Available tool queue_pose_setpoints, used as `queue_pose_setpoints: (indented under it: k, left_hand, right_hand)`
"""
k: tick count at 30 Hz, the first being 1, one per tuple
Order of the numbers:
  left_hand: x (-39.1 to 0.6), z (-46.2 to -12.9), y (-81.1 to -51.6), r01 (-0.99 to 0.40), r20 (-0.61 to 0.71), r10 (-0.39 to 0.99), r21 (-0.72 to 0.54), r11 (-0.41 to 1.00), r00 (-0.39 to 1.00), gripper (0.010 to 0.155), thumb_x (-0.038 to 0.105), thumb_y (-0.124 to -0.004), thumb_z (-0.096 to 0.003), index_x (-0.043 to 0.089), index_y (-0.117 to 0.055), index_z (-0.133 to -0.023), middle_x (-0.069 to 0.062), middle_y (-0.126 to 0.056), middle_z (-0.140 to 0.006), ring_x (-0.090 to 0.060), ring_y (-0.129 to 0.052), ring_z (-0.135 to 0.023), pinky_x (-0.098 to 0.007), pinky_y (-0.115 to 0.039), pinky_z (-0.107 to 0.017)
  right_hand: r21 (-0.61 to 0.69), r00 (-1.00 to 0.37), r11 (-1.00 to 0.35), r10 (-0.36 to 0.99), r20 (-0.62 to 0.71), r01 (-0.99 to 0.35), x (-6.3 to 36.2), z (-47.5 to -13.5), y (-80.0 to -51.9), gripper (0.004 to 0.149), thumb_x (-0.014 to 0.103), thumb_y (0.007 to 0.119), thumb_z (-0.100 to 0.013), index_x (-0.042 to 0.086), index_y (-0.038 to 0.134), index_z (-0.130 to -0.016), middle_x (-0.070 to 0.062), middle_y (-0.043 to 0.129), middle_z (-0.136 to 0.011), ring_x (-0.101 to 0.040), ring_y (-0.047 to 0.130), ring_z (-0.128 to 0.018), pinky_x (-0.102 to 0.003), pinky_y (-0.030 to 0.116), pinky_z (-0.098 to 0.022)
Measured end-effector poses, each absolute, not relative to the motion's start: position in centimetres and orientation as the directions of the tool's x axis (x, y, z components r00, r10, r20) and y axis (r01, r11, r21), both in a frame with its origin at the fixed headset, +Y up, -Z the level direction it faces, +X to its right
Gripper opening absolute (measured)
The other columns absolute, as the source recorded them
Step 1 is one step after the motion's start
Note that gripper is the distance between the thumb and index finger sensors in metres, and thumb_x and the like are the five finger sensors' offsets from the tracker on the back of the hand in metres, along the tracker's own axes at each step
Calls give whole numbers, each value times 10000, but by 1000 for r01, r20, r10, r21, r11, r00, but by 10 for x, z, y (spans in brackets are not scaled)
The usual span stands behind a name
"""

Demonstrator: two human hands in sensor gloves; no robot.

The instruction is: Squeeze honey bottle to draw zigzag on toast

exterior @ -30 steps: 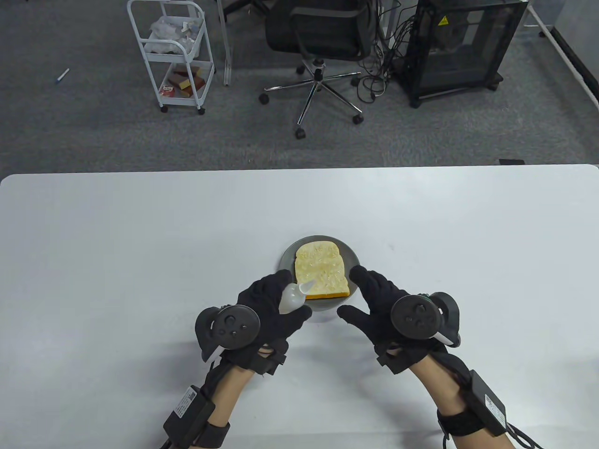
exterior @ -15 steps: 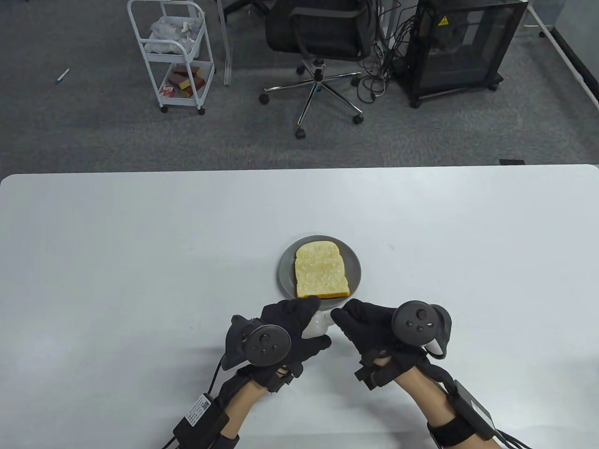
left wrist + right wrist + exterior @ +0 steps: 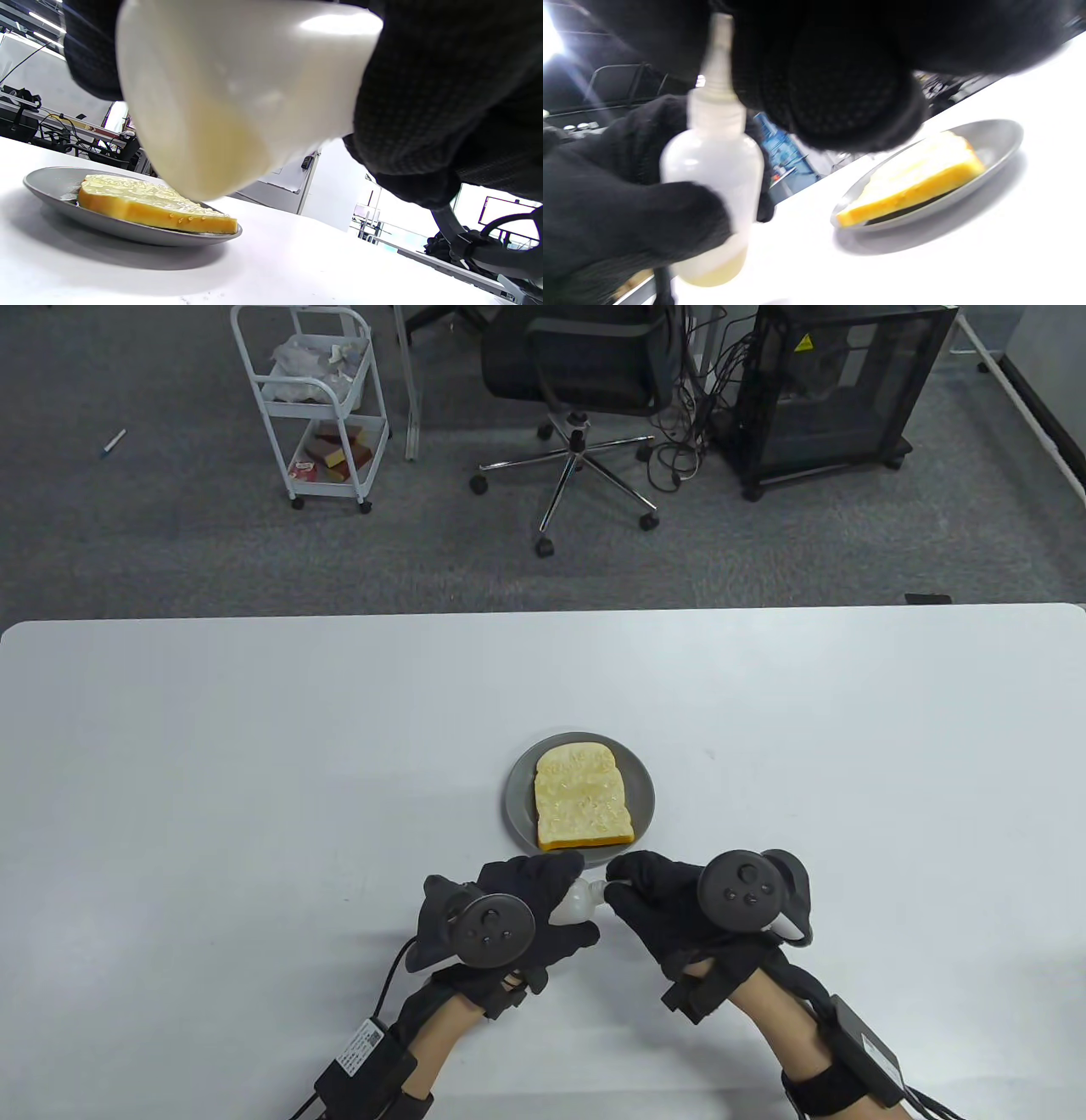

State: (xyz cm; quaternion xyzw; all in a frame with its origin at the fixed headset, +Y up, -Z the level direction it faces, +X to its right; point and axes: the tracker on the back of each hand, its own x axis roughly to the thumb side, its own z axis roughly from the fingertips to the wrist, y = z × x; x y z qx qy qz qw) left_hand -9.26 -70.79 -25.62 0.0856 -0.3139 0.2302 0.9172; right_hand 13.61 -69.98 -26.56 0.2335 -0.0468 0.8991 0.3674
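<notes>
White table (image 3: pixel 254 746) with grey carpet, an office chair (image 3: pixel 577 373) and a wheeled cart (image 3: pixel 314 398) beyond its far edge.

Item — honey bottle (image 3: pixel 574 902): small translucent squeeze bottle, a little pale yellow honey pooled at its base in the right wrist view. A second ago its nozzle was tipped over the near edge of the toast; since then it has come back off the plate and now stands roughly upright just short of the plate's near rim, between the two hands. Judged: squeezing has stopped and the nozzle is being tended, perhaps capped or adjusted — whether a cap is on cannot be told.

Item — left hand (image 3: pixel 517 908): fingers curled around the bottle's body, gripping it.

Item — right hand (image 3: pixel 679 899): moved in from beside the plate; fingertips (image 3: pixel 618 872) meet at the nozzle tip, apparently pinching it.

Item — toast (image 3: pixel 584 796): flat on the grey plate (image 3: pixel 646 797), glossy on top; no clear zigzag visible. Bottle and toast are apart.
</notes>
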Motion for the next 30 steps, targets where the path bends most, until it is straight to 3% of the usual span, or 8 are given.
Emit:
queue_pose_setpoints:
  k: [1, 3, 8, 11, 15, 24, 27, 30]
  left_hand:
    - [-93, -256, -708, -476, 609, 375, 6, 879, 699, 798, 575, -1077, -369, 169, -715, -953, -117, -909, -880, -325, -1051, -692, -534, -844, -562]
    - [-92, -255, -707, -457, 612, 346, 27, 889, 711, 798, 575, -1079, -369, 170, -716, -953, -116, -911, -878, -322, -1051, -687, -531, -844, -564]
    - [-92, -255, -708, -443, 607, 343, 15, 897, 717, 798, 579, -1073, -372, 173, -711, -955, -113, -907, -882, -319, -1051, -694, -527, -847, -566]
    - [-91, -254, -706, -457, 608, 353, 18, 889, 711, 798, 578, -1075, -372, 170, -713, -955, -116, -908, -880, -320, -1052, -689, -527, -847, -564]
    - [-90, -253, -707, -437, 608, 332, 26, 899, 721, 801, 583, -1077, -367, 172, -717, -952, -112, -913, -876, -313, -1056, -682, -525, -850, -561]
    - [-107, -260, -705, -522, 558, 434, -2, 853, 707, 802, 589, -1065, -376, 163, -710, -956, -120, -910, -874, -319, -1053, -679, -525, -849, -559]
    - [-115, -265, -708, -548, 534, 471, -18, 836, 702, 799, 584, -1065, -380, 160, -709, -956, -125, -908, -874, -325, -1052, -676, -528, -846, -557]
    - [-120, -267, -710, -543, 523, 467, -11, 840, 713, 799, 589, -1060, -382, 160, -707, -957, -124, -907, -874, -321, -1052, -676, -527, -846, -557]
  right_hand:
    - [41, -625, -711, 643, 442, -702, 137, -267, -700, 610, 607, 666, -498, 87, 912, -702, -89, 1041, -467, -229, 1040, -181, -317, 891, -75]
    - [91, -603, -695, 674, 426, -713, 136, -269, -701, 493, 518, 702, -509, 104, 942, -624, -49, 1053, -388, -196, 1032, -120, -304, 885, -43]
    - [138, -574, -688, 685, 448, -713, 137, -269, -701, 466, 442, 772, -513, 68, 854, -779, -121, 1004, -588, -243, 1047, -303, -322, 905, -157]
    - [59, -594, -657, 714, 372, -752, 141, -269, -703, 581, 587, 725, -498, 76, 902, -711, -99, 1039, -493, -235, 1055, -206, -309, 902, -84]
    - [104, -593, -675, 702, 394, -731, 137, -268, -699, 427, 419, 791, -503, 62, 905, -707, -124, 1035, -500, -222, 1053, -205, -299, 903, -91]
    - [-119, -619, -639, 657, 430, -760, 168, -278, -667, 485, 416, 856, -439, 25, 899, -722, -116, 1048, -486, -187, 1073, -185, -272, 915, -64]
    - [-271, -800, -760, 509, 316, -591, 199, -304, -666, 483, 430, 877, -434, 25, 921, -694, -106, 1062, -447, -174, 1074, -146, -264, 913, -39]
    - [-299, -928, -882, 318, 193, -364, 220, -328, -681, 483, 433, 886, -430, 27, 929, -689, -103, 1068, -443, -174, 1078, -143, -265, 915, -37]
